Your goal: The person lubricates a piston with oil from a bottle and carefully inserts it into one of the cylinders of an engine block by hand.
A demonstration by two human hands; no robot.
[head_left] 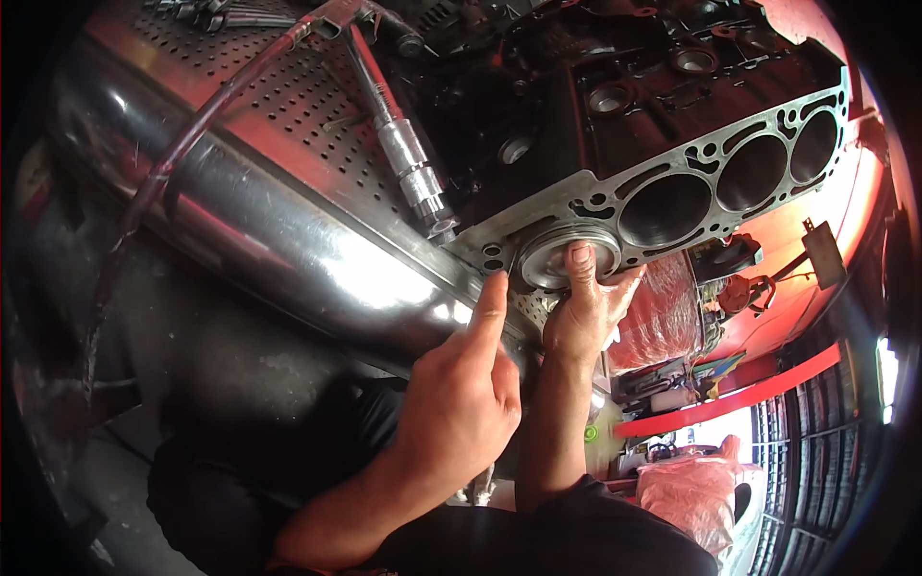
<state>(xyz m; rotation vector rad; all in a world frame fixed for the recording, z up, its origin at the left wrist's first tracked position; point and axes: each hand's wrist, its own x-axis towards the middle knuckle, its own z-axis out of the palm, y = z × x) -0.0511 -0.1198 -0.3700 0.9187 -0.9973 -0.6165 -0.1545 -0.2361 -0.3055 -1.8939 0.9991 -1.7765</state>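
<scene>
An engine block [663,154] lies on its side, its flat face with round cylinder bores turned toward me. At the bore end nearest me sits a round metal piston [552,263], its ringed edge standing out of the block. My right hand [581,312] has its thumb pressed on the piston's crown and its other fingers around the lower side, partly hidden. Just left of it, my left hand [461,389] points its index finger up toward the piston's left edge. The other left fingers are folded in, and nothing is seen in that hand.
A perforated metal bench top [288,125] with a rounded shiny edge [288,230] carries the block. A chrome socket on a shaft [418,173] lies left of it, near a long bar or hose [182,144]. Behind on the right are a plastic-wrapped item [658,317] and a red beam [740,398].
</scene>
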